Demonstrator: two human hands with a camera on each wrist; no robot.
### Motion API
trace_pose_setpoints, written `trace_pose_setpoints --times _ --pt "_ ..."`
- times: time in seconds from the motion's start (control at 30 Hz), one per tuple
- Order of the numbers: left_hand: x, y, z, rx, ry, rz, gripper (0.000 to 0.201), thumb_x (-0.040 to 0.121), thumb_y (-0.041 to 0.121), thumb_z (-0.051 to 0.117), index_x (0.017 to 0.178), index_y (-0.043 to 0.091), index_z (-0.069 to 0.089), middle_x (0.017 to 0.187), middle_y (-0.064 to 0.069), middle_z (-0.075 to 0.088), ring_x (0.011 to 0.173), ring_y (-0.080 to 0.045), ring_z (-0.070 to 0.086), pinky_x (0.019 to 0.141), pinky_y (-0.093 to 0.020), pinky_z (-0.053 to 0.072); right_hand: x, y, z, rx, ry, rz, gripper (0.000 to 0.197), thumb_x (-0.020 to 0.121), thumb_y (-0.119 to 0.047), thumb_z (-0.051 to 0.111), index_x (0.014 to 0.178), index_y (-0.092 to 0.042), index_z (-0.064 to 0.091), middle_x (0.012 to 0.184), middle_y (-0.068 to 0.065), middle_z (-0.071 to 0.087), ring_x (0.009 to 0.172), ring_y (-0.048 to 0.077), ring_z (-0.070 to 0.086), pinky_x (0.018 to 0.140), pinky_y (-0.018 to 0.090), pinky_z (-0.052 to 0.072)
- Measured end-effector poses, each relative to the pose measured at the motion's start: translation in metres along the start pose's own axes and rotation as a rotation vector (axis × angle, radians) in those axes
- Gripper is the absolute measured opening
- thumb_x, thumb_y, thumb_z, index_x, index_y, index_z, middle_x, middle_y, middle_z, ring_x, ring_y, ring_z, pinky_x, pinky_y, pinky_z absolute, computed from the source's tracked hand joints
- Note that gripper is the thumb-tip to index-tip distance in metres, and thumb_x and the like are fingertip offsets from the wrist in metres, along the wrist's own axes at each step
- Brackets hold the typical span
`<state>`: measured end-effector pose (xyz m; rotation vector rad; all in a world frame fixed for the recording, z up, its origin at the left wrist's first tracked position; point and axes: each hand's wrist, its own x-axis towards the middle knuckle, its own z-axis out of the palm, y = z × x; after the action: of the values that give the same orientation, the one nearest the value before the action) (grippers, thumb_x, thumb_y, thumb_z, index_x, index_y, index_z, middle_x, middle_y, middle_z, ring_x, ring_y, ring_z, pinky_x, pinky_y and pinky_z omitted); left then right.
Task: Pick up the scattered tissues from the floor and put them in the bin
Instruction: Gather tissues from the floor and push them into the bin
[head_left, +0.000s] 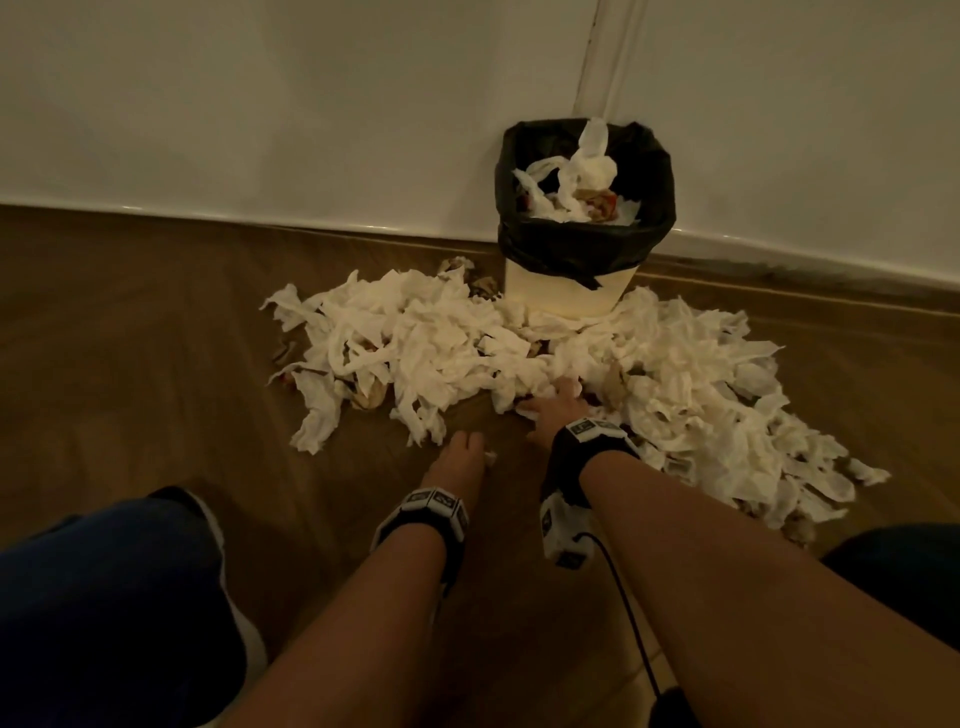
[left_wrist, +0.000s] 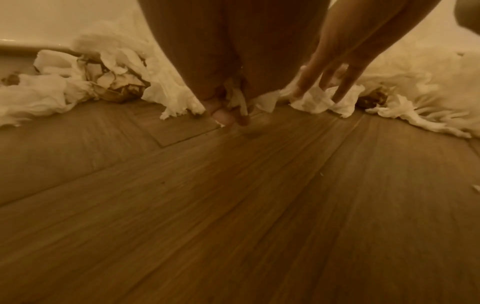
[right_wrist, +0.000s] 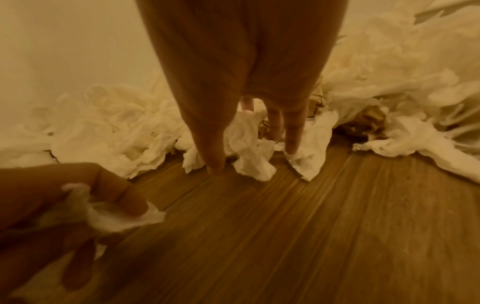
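Note:
A big heap of white tissues (head_left: 426, 343) spreads over the wooden floor in front of and on both sides of the bin (head_left: 569, 293). The bin is cream with a black liner and holds several tissues. My right hand (head_left: 553, 402) reaches into the heap's near edge; its fingers (right_wrist: 293, 139) are straight and spread, with tips resting on crumpled tissues (right_wrist: 249, 148). My left hand (head_left: 460, 457) hovers low over bare floor just left of it. Its curled fingers (right_wrist: 124, 201) pinch a small tissue scrap (right_wrist: 111, 216), which is also visible in the left wrist view as the scrap (left_wrist: 237, 100).
The bin stands against a white wall (head_left: 260, 104) with a skirting board. Brown crumpled paper balls (head_left: 371, 395) lie mixed into the heap. My knees in dark blue (head_left: 104, 597) frame the bottom corners. A black cable (head_left: 623, 597) hangs from my right wrist. Bare floorboards (head_left: 130, 338) lie to the left.

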<state>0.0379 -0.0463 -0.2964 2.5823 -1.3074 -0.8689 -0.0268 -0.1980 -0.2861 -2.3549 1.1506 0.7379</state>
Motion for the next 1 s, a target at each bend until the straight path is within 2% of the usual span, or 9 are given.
trace_pose_setpoints --times 0.1,0.2,0.4,0.53,0.7,0.73,0.83,0.9,1.0 --pt "0.003 0.0 0.003 0.029 0.036 0.004 0.029 0.095 0.012 0.044 0.123 0.01 0.042 0.128 -0.011 0.039 0.112 -0.028 0.047 0.088 -0.037 0.044 0.0 0.0 -0.004 0.048 0.034 0.001 0.046 0.098 -0.029 0.047 0.139 -0.008 0.042 0.148 0.016 0.032 0.131 0.033 0.04 0.105 0.039 0.039" --pt "0.004 0.001 0.005 0.064 0.149 -0.022 0.029 0.096 0.022 0.042 0.123 0.014 0.042 0.128 -0.009 0.038 0.117 -0.026 0.041 0.09 -0.034 0.041 -0.002 0.002 -0.015 0.135 0.076 0.047 0.035 0.096 -0.026 0.051 0.123 -0.005 0.058 0.128 0.015 0.055 0.117 0.028 0.054 0.095 0.032 0.045" --pt "0.005 0.013 -0.012 -0.084 0.232 -0.093 0.046 0.096 0.05 0.034 0.113 0.013 0.053 0.122 -0.01 0.042 0.118 -0.027 0.039 0.097 -0.038 0.036 -0.014 0.019 -0.035 0.504 0.095 0.116 0.032 0.097 -0.018 0.045 0.125 -0.006 0.053 0.141 0.015 0.045 0.13 0.029 0.042 0.104 0.034 0.037" --pt "0.004 0.021 -0.034 -0.155 0.279 -0.149 0.029 0.095 0.008 0.038 0.123 0.012 0.047 0.133 -0.01 0.038 0.121 -0.027 0.038 0.1 -0.037 0.036 -0.037 0.032 -0.041 1.078 -0.057 0.188 0.05 0.089 -0.023 0.052 0.134 -0.003 0.046 0.14 0.019 0.045 0.128 0.034 0.046 0.087 0.036 0.046" --pt "-0.01 0.033 -0.063 -0.355 0.31 -0.223 0.054 0.085 -0.011 0.045 0.134 0.012 0.039 0.144 -0.013 0.016 0.109 -0.031 0.05 0.078 -0.027 0.044 -0.063 0.041 -0.061 1.638 -0.071 0.093 0.059 0.087 -0.042 0.056 0.138 -0.014 0.045 0.139 0.015 0.048 0.127 0.036 0.047 0.104 0.046 0.041" --pt "-0.013 0.037 -0.068 -0.379 0.319 -0.221 0.056 0.085 -0.012 0.046 0.135 0.013 0.038 0.145 -0.014 0.016 0.108 -0.032 0.051 0.074 -0.027 0.043 -0.068 0.042 -0.067 1.686 -0.091 0.053 0.061 0.084 -0.048 0.061 0.134 -0.016 0.05 0.132 0.015 0.055 0.119 0.034 0.054 0.099 0.045 0.046" --pt "-0.02 0.049 -0.08 -0.391 0.313 -0.186 0.063 0.085 -0.009 0.047 0.141 0.014 0.031 0.143 -0.016 0.027 0.117 -0.034 0.047 0.085 -0.032 0.044 -0.081 0.048 -0.083 1.627 -0.055 0.012 0.063 0.077 -0.045 0.072 0.126 -0.011 0.055 0.095 0.012 0.066 0.066 0.019 0.068 0.055 0.031 0.056" --pt "-0.024 0.055 -0.086 -0.394 0.301 -0.148 0.063 0.087 -0.005 0.047 0.144 0.014 0.028 0.142 -0.018 0.035 0.124 -0.034 0.044 0.1 -0.037 0.041 -0.087 0.054 -0.089 1.555 -0.036 -0.028 0.066 0.083 -0.046 0.064 0.134 -0.007 0.048 0.111 0.01 0.063 0.076 0.015 0.064 0.074 0.03 0.052" --pt "-0.026 0.061 -0.093 -0.429 0.306 -0.086 0.056 0.091 0.0 0.046 0.143 0.01 0.029 0.141 -0.018 0.04 0.129 -0.033 0.04 0.108 -0.041 0.033 -0.099 0.063 -0.1 1.543 0.014 -0.085 0.057 0.094 -0.034 0.05 0.141 -0.005 0.038 0.149 0.015 0.035 0.129 0.024 0.045 0.105 0.03 0.033"
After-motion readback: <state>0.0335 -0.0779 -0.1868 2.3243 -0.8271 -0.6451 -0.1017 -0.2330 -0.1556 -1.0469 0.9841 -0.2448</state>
